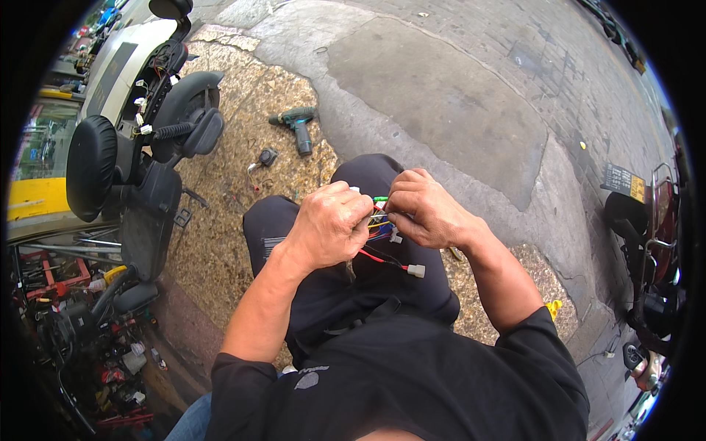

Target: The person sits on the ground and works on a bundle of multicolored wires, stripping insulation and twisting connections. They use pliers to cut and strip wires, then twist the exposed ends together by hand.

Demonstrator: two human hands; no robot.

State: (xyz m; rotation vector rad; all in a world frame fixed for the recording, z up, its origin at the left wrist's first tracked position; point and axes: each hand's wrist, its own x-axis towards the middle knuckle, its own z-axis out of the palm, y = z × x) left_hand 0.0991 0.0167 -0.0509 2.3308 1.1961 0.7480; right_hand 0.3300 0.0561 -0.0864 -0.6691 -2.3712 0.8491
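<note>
Head view, looking down: both bare hands meet above the person's lap, near the knees, with a bundle of coloured wires (379, 223) between them. The left hand (331, 223) is curled tight, knuckles up, gripping the wires at the bundle's left side. The right hand (425, 211) bends its fingers and thumb inward and pinches the wires from the other side; the exact spot each hand pinches is hidden by the fingers. Green, yellow, blue and red strands show in the gap. From the bundle a red and black pair trails toward the person and ends in a pale grey plug (416, 271) over the right thigh. A grey ribbed block (275, 248) shows over the left thigh, just beside the left forearm.

Beyond the knees, a cordless drill (301, 137) lies on the pebbled ground (228, 173), and a small round part (267, 156) with short leads lies nearer. At the left stands a partly stripped scooter (158, 173) with loose white plugs (141, 110).
</note>
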